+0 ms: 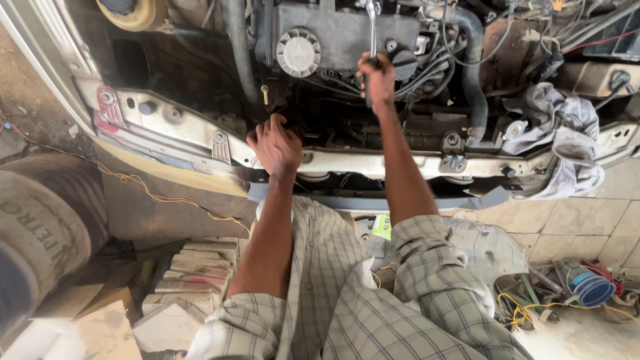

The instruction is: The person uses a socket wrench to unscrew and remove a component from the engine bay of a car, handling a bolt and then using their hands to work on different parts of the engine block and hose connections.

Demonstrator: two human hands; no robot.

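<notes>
I see the engine bay (347, 40) ahead, beyond the front crossmember (373, 162). My left hand (277, 145) rests curled on that crossmember, holding nothing. My right hand (377, 79), farther in, is closed around a ratchet wrench (371, 33), handle upright.

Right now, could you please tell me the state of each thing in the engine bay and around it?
Ratchet wrench: upright, gripped by the right hand.
Left hand: resting on the front crossmember, holding nothing visible.
Round grey cap: seated on the engine.
Grey rag: crumpled, draped over the crossmember's right end.
Yellow wire: loose, trailing over the ground.
Blue coil: lying on the floor.
</notes>
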